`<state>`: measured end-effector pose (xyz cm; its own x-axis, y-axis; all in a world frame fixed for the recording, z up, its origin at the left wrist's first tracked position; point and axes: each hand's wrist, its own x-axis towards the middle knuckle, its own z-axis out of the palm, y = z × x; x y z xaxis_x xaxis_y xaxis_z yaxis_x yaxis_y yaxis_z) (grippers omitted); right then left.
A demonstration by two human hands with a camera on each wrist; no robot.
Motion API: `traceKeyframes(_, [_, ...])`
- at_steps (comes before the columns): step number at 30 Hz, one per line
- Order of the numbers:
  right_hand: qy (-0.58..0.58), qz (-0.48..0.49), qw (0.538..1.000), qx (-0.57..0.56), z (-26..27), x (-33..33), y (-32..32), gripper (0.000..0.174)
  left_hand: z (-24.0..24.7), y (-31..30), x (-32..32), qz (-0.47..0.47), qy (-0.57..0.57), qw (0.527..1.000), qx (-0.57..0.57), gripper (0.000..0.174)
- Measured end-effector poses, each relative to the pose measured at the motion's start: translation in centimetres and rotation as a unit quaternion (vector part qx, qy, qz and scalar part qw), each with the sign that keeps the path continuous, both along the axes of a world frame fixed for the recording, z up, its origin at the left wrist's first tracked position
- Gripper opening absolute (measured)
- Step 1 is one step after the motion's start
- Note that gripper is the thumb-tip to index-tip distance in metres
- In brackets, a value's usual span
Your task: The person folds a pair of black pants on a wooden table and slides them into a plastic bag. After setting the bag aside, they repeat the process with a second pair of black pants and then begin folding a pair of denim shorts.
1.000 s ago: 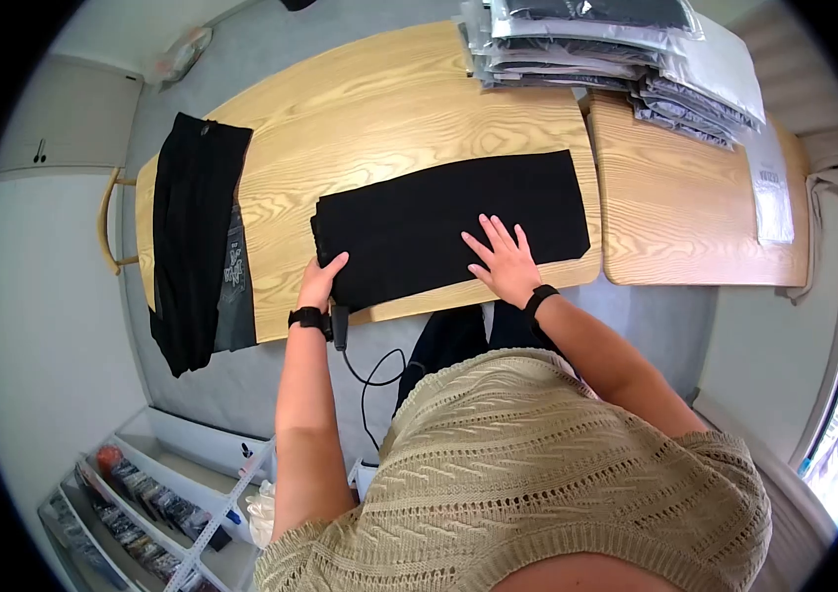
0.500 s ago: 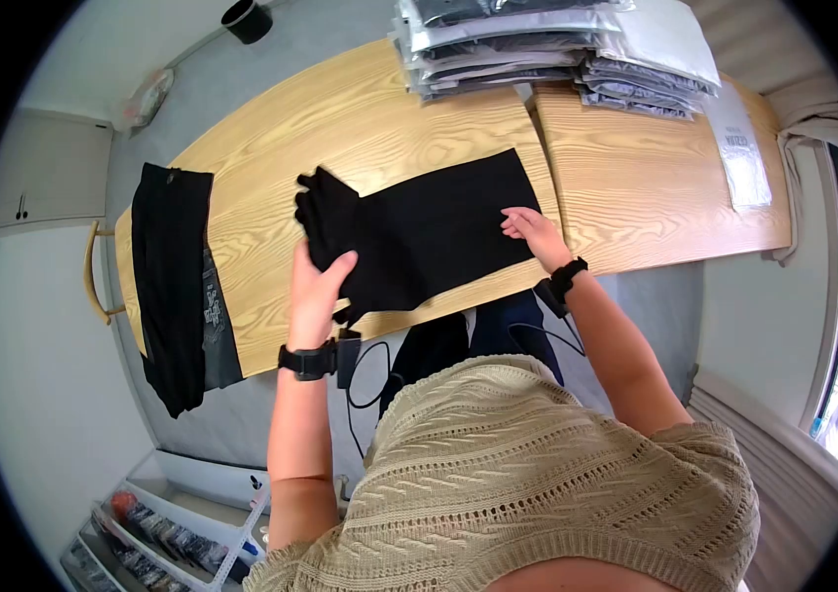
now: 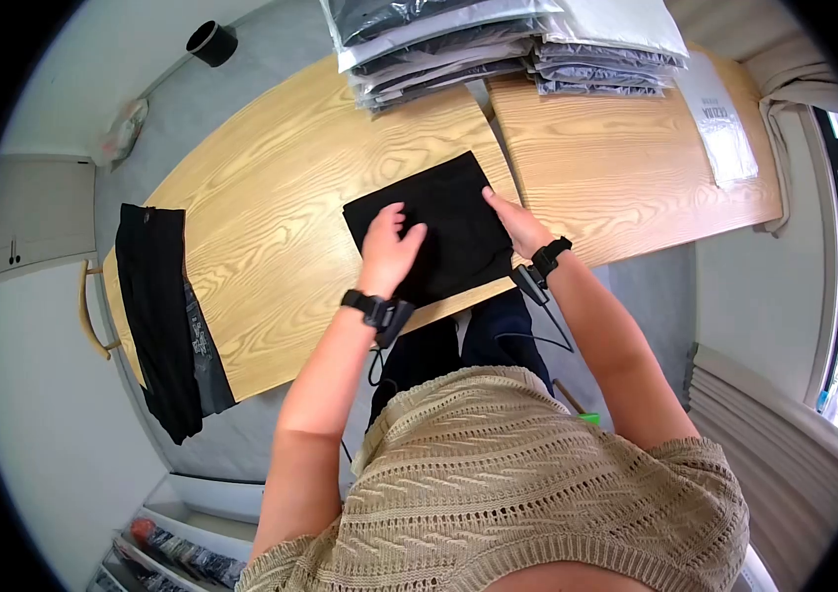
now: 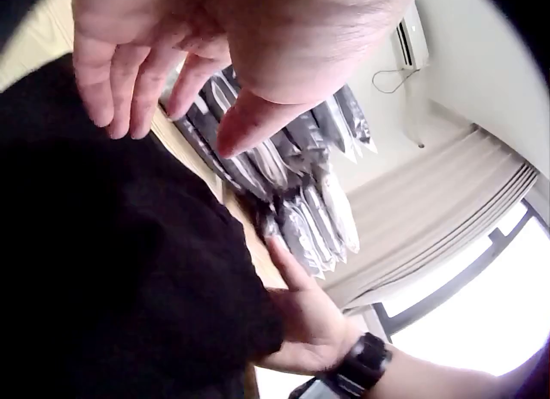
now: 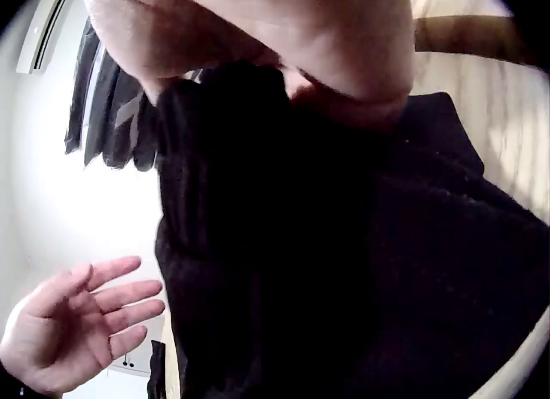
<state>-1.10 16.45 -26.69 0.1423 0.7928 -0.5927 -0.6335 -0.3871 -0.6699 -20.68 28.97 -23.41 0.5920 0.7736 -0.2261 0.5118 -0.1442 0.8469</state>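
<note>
A black garment (image 3: 450, 237), folded into a compact block, lies on the wooden table in front of me. My right hand (image 3: 521, 225) holds its right edge, thumb on top and fingers tucked beneath; in the right wrist view the cloth bunches under that hand. Over the garment's left part is my left hand (image 3: 391, 255), fingers apart and loosely bent, with nothing in its grasp. The left wrist view shows this left hand (image 4: 284, 47) above the dark cloth, its fingertips off the fabric.
At the table's left end lies another long black garment (image 3: 147, 306) with a grey printed piece (image 3: 204, 345) beside it. Bagged clothes (image 3: 458, 49) are stacked at the back. A clear plastic bag (image 3: 720, 123) lies on the right table section (image 3: 626, 168).
The long folded garment has been doubled over from left to right into a shorter block. My left hand has moved right and let go; my right hand went from lying flat to gripping the right edge.
</note>
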Motion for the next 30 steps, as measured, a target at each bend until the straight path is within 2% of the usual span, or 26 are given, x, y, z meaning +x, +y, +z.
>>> traceKeyframes(2, [-0.016, 0.014, 0.999, -0.032, -0.2, 0.1, 0.3, 0.072, -0.9, 1.4, -2.7, -0.005, 0.002, 0.999, 0.035, 0.039])
traceKeyframes(4, [-0.237, 0.053, 0.970, -0.015, 0.8, -1.0, 0.6, 0.068, -1.1, 1.8, -4.8, -0.006, 0.037, 0.998, 0.059, 0.033])
traceKeyframes(5, [-0.294, 0.069, 0.953, -0.028, 1.6, -1.5, 0.8, 0.067, -1.2, 1.8, -5.6, -0.010, 0.047, 0.997, 0.068, 0.033])
traceKeyframes(6, [-0.294, 0.071, 0.953, -0.028, 1.7, -2.0, 0.5, 0.067, -0.8, 1.4, -5.9, -0.008, 0.046, 0.997, 0.068, 0.033])
traceKeyframes(8, [-0.503, 0.053, 0.863, -0.010, 1.7, -2.7, 0.6, 0.063, -0.3, 0.8, -6.3, -0.041, 0.055, 0.985, 0.158, 0.036])
traceKeyframes(9, [-0.470, 0.053, 0.881, 0.029, 1.4, -2.4, 0.6, 0.061, 0.0, 0.5, -6.2, -0.090, 0.012, 0.969, 0.230, 0.041])
traceKeyframes(10, [-0.471, 0.057, 0.880, 0.031, 1.1, -2.2, 0.5, 0.061, 0.2, 0.1, -6.1, -0.122, 0.026, 0.966, 0.227, 0.048])
traceKeyframes(12, [-0.485, -0.002, 0.874, -0.020, 0.8, -2.0, -0.1, 0.061, 0.3, -1.0, -5.4, -0.186, 0.048, 0.949, 0.251, 0.052])
traceKeyframes(13, [-0.455, -0.012, 0.890, -0.025, -0.5, -1.7, -0.2, 0.062, -0.4, -1.4, -5.3, -0.217, 0.060, 0.943, 0.243, 0.053])
traceKeyframes(16, [-0.451, -0.044, 0.891, -0.045, -3.5, -0.9, -0.3, 0.062, -2.7, -2.5, -5.1, -0.273, 0.104, 0.929, 0.227, 0.054])
traceKeyframes(17, [-0.442, -0.038, 0.895, -0.047, -4.1, -0.7, -0.4, 0.061, -3.2, -2.6, -5.1, -0.278, 0.120, 0.924, 0.232, 0.056])
traceKeyframes(19, [-0.495, -0.014, 0.865, -0.080, -0.4, -1.5, -0.3, 0.061, -3.1, -2.7, -4.9, -0.275, 0.122, 0.924, 0.237, 0.057])
traceKeyframes(20, [-0.502, -0.013, 0.860, -0.085, -0.4, -1.4, -0.6, 0.058, -3.1, -2.8, -4.6, -0.273, 0.120, 0.923, 0.241, 0.057])
traceKeyframes(22, [-0.535, -0.011, 0.842, -0.071, -1.7, -0.1, -1.3, 0.048, -3.0, -2.8, -4.3, -0.278, 0.134, 0.918, 0.250, 0.060])
traceKeyframes(23, [-0.510, -0.031, 0.855, -0.087, -0.6, 0.7, -1.7, 0.043, -3.0, -3.0, -4.1, -0.277, 0.143, 0.916, 0.253, 0.061])
traceKeyframes(24, [-0.485, -0.069, 0.870, -0.051, -1.5, 2.3, -2.3, 0.038, -2.9, -3.2, -4.1, -0.274, 0.157, 0.914, 0.255, 0.063])
traceKeyframes(26, [-0.542, -0.036, 0.837, -0.064, 0.5, 6.3, -4.1, 0.035, -3.4, -3.7, -3.7, -0.261, 0.190, 0.908, 0.265, 0.065])
traceKeyframes(28, [-0.558, -0.051, 0.825, -0.069, 2.0, 10.8, -6.9, 0.033, -3.8, -4.1, -3.1, -0.257, 0.229, 0.899, 0.271, 0.066])
traceKeyframes(30, [-0.590, -0.066, 0.796, -0.119, 2.4, 16.1, -9.6, 0.029, -4.0, -4.4, -2.6, -0.243, 0.249, 0.898, 0.268, 0.069])
